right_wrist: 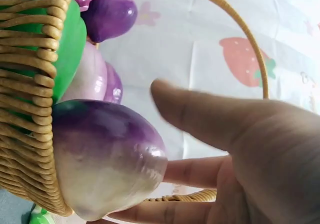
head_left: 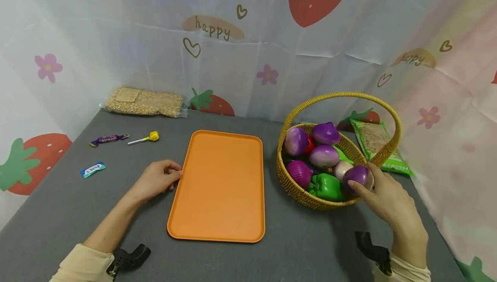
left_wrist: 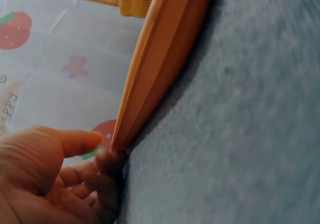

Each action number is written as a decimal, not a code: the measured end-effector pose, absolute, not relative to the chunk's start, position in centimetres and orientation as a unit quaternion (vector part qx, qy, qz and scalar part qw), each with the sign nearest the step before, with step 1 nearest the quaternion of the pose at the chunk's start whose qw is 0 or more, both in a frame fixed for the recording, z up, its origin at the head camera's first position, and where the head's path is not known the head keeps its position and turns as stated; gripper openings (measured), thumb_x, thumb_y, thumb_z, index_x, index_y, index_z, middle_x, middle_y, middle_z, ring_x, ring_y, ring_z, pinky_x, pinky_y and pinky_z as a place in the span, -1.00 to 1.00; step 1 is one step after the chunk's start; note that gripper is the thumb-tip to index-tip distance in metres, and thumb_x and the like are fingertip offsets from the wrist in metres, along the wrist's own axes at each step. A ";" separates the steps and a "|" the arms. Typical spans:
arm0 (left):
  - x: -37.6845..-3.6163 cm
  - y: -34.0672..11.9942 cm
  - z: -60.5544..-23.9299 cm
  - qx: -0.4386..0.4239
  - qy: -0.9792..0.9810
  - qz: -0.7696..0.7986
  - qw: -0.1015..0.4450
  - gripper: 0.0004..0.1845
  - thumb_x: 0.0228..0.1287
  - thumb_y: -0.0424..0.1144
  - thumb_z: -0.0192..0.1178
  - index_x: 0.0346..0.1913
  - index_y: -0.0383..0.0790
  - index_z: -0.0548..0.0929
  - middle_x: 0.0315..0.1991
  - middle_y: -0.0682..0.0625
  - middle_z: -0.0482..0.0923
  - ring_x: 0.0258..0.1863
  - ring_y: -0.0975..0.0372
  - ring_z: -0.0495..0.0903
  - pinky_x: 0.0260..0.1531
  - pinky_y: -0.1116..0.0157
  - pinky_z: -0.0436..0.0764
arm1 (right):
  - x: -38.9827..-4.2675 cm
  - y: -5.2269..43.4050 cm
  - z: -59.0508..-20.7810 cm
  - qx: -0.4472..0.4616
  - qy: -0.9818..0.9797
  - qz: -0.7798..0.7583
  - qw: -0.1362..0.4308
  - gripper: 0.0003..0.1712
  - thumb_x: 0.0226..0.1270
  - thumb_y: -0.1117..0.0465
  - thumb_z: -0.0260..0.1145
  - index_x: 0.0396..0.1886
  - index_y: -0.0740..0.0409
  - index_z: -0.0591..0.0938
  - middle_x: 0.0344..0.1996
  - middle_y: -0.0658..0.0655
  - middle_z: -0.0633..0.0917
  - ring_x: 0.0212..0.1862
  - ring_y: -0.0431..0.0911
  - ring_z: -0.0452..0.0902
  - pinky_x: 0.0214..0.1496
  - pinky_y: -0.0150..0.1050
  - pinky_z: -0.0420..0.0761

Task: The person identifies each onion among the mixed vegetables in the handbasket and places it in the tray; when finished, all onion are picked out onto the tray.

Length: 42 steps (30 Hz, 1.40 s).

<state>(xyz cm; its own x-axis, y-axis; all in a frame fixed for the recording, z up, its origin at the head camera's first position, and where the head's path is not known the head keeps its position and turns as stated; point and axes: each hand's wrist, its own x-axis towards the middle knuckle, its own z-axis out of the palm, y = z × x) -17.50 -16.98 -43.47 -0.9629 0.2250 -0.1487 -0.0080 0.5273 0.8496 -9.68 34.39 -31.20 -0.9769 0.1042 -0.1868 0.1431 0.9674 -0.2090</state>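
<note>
In the head view my right hand (head_left: 392,200) is at the right rim of a yellow wicker basket (head_left: 289,185). Its fingers reach behind a purple-and-white toy turnip (right_wrist: 107,159); the right wrist view shows the thumb raised apart from it. Around that turnip in the basket lie a green toy bell pepper (head_left: 325,187), a ridged purple toy onion (head_left: 299,173) and several more purple-and-white vegetables. My left hand (head_left: 157,180) rests at the left edge of an orange tray (head_left: 221,183). In the left wrist view its fingertips touch the tray's rim, the thumb standing off.
A clear bag of pale beans or grains (head_left: 145,102) lies at the back left. Before it are a purple-wrapped candy (head_left: 108,139), a yellow lollipop (head_left: 153,136) and a small blue-and-white packet (head_left: 93,169). Behind the basket lies a green bag (head_left: 380,144). The basket's tall handle (head_left: 341,95) arches overhead.
</note>
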 end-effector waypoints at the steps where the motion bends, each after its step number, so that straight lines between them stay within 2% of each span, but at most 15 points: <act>1: -17.5 -16.9 -43.5 0.063 0.870 0.475 0.117 -0.69 0.40 -0.22 0.12 0.04 -0.39 0.58 -0.38 -0.08 0.65 -0.55 0.25 0.54 -0.51 0.35 0.51 | -9.7 34.4 -31.3 0.062 0.989 -0.108 0.085 0.10 0.36 -0.46 -0.06 0.53 0.29 0.02 0.31 0.59 0.31 0.20 0.55 0.32 -0.10 0.43 0.44; 4: -17.4 -16.7 -43.5 0.064 0.875 0.467 0.110 -0.70 0.37 -0.24 0.14 0.02 -0.39 0.58 -0.30 -0.10 0.67 -0.54 0.25 0.54 -0.47 0.36 0.49 | -9.8 34.4 -31.5 0.063 0.989 -0.106 0.082 0.08 0.36 -0.44 -0.02 0.52 0.31 0.06 0.29 0.59 0.33 0.18 0.54 0.34 -0.10 0.42 0.45; 9: -17.4 -16.7 -43.5 0.063 0.877 0.462 0.113 -0.71 0.36 -0.25 0.16 0.02 -0.38 0.57 -0.29 -0.13 0.67 -0.52 0.24 0.55 -0.48 0.35 0.49 | -10.0 34.5 -31.8 0.061 0.988 -0.116 0.088 0.09 0.35 -0.44 0.00 0.52 0.29 0.05 0.31 0.59 0.31 0.19 0.55 0.32 -0.08 0.42 0.44; 13: -17.5 -16.7 -43.5 0.064 0.878 0.461 0.114 -0.70 0.36 -0.25 0.16 0.03 -0.39 0.56 -0.30 -0.12 0.66 -0.51 0.23 0.55 -0.50 0.34 0.48 | -10.2 34.7 -31.8 0.047 0.987 -0.133 0.076 0.05 0.35 -0.39 0.07 0.51 0.29 0.10 0.25 0.56 0.41 0.15 0.50 0.41 -0.08 0.36 0.48; 20: -17.4 -16.8 -43.4 0.064 0.878 0.460 0.114 -0.70 0.36 -0.25 0.15 0.04 -0.39 0.55 -0.31 -0.12 0.64 -0.53 0.24 0.53 -0.56 0.34 0.49 | -10.1 34.6 -31.4 0.034 0.978 -0.207 0.007 0.00 0.32 -0.24 0.25 0.48 0.31 0.14 0.18 0.45 0.54 0.09 0.30 0.57 -0.13 0.10 0.60; 25: -17.4 -16.9 -43.5 0.065 0.879 0.458 0.114 -0.70 0.36 -0.25 0.15 0.04 -0.39 0.54 -0.32 -0.11 0.64 -0.54 0.24 0.53 -0.57 0.34 0.50 | -9.9 34.2 -31.1 0.035 0.975 -0.220 -0.015 -0.08 0.29 -0.26 0.26 0.44 0.22 0.26 0.00 0.42 0.68 0.03 0.26 0.63 -0.23 -0.03 0.59; 29: -17.3 -16.9 -43.4 0.062 0.880 0.456 0.116 -0.70 0.37 -0.25 0.15 0.04 -0.39 0.55 -0.32 -0.11 0.64 -0.54 0.24 0.53 -0.57 0.34 0.50 | -9.8 33.8 -31.1 0.011 0.971 -0.235 -0.048 -0.13 0.29 -0.17 0.32 0.43 0.20 0.30 0.03 0.42 0.65 0.00 0.28 0.65 -0.24 -0.06 0.64; 33: -17.3 -16.9 -43.4 0.062 0.879 0.457 0.119 -0.70 0.37 -0.24 0.15 0.04 -0.38 0.54 -0.32 -0.11 0.64 -0.54 0.24 0.53 -0.57 0.34 0.49 | -9.5 32.7 -31.1 -0.024 0.960 -0.257 -0.112 -0.18 0.26 -0.01 0.40 0.41 0.19 0.31 0.03 0.39 0.63 -0.05 0.24 0.66 -0.20 -0.43 0.58; 36: -17.4 -16.9 -43.5 0.062 0.880 0.456 0.118 -0.69 0.37 -0.24 0.15 0.05 -0.38 0.54 -0.32 -0.11 0.64 -0.54 0.24 0.53 -0.57 0.34 0.49 | -9.1 31.1 -30.9 -0.057 0.946 -0.277 -0.159 -0.22 0.21 0.11 0.45 0.36 0.18 0.34 0.04 0.31 0.63 -0.04 -0.07 0.62 -0.18 -0.66 0.42; 39: -17.4 -16.8 -43.5 0.063 0.879 0.458 0.117 -0.69 0.37 -0.24 0.15 0.06 -0.38 0.54 -0.31 -0.11 0.64 -0.54 0.24 0.53 -0.57 0.34 0.49 | -8.6 28.9 -30.9 -0.115 0.929 -0.289 -0.199 -0.25 0.10 0.24 0.51 0.30 0.16 0.43 0.06 0.21 0.61 -0.06 -0.36 0.50 -0.21 -0.66 0.43; 40: -17.4 -16.7 -43.6 0.064 0.879 0.458 0.116 -0.69 0.37 -0.24 0.16 0.06 -0.38 0.54 -0.32 -0.11 0.64 -0.54 0.24 0.52 -0.57 0.33 0.49 | -8.4 28.1 -31.0 -0.140 0.924 -0.288 -0.210 -0.25 0.07 0.28 0.52 0.29 0.13 0.46 0.07 0.18 0.61 -0.07 -0.40 0.45 -0.19 -0.65 0.44; 42: -17.3 -16.7 -43.6 0.064 0.879 0.459 0.116 -0.69 0.37 -0.24 0.16 0.05 -0.38 0.54 -0.33 -0.11 0.63 -0.55 0.23 0.52 -0.57 0.33 0.49 | -8.1 26.4 -31.3 -0.188 0.915 -0.278 -0.222 -0.23 0.00 0.31 0.54 0.28 0.07 0.51 0.09 0.13 0.60 -0.02 -0.36 0.44 -0.13 -0.58 0.44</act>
<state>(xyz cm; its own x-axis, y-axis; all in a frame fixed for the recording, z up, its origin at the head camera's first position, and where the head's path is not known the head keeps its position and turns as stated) -17.29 -16.66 -43.61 -0.9652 0.2181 -0.1446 0.0060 0.5708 0.8211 -8.09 26.43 -31.25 -0.8307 -0.2203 0.5112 -0.4675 0.7748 -0.4257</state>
